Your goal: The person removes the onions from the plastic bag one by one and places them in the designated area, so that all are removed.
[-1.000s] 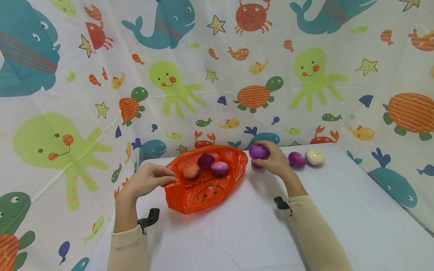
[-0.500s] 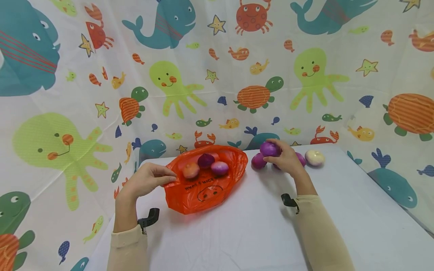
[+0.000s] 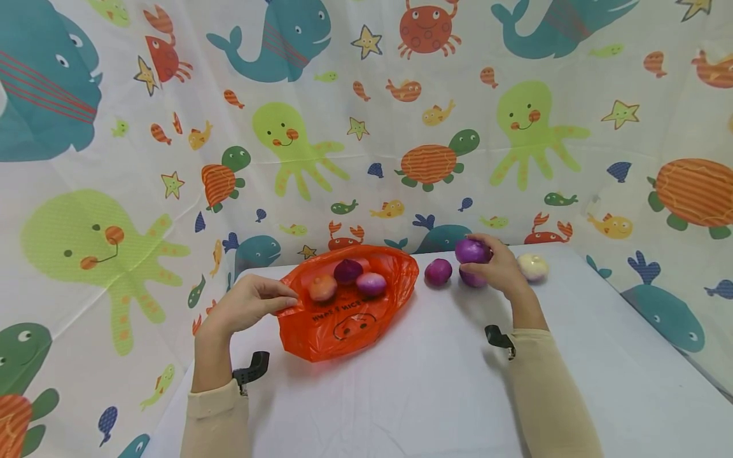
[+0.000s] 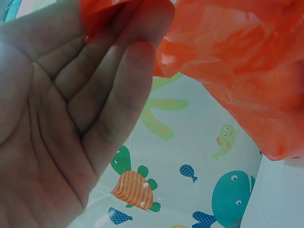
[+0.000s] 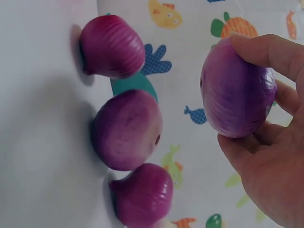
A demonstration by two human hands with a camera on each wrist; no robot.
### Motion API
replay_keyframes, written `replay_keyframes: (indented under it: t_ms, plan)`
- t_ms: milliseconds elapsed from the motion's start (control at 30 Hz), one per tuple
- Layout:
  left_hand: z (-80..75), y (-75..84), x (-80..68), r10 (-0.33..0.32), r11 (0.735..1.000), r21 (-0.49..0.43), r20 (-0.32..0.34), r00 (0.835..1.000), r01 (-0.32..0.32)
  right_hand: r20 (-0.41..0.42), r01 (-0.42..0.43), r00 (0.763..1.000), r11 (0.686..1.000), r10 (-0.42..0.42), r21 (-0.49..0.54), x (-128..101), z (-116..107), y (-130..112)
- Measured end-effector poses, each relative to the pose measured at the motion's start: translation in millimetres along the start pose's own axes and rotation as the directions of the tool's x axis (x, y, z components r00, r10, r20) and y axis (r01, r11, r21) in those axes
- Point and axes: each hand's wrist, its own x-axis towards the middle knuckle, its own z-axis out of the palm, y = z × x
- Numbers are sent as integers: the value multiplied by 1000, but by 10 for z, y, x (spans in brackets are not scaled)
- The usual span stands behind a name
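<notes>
A white table (image 3: 401, 394) stands against a curtain printed with whales, turtles and octopuses (image 3: 366, 127). Near its far left corner lies a crumpled orange plastic bag (image 3: 349, 318) holding three onions; the left hand (image 3: 246, 306) pinches the bag's near-left rim between thumb and fingers. The right hand (image 3: 499, 267) grips a round purple onion (image 3: 472, 250) (image 5: 237, 90) with curled fingers, lifted clear of the table near the far edge. A second ago that hand and onion were just beside the bag's mouth; they have since moved right, away from it, above the loose purple onions (image 3: 438, 271), so the onion looks to be leaving the bag's side, not entering. A pale whitish onion (image 3: 532, 266) sits rightmost.
</notes>
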Motion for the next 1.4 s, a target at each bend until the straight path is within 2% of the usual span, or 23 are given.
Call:
replay_keyframes:
  t_ms: [267, 700, 1033, 1400]
  plan:
    - [8, -3, 6, -17, 1000, 2, 0, 1000, 17, 16, -72, 997, 997, 73, -19, -45, -156, 94]
    - [15, -22, 12, -7, 1000, -1, 0, 1000, 7, 1, -172, 985, 982, 173, -82, -119, -422, 255]
    - [3, -18, 13, -12, 1000, -1, 0, 1000, 12, -49, -181, 983, 982, 178, -52, -160, -552, 366]
    - [9, -11, 15, -18, 1000, -2, 3, 1000, 18, -41, -220, 975, 968, 217, -119, -189, -621, 434]
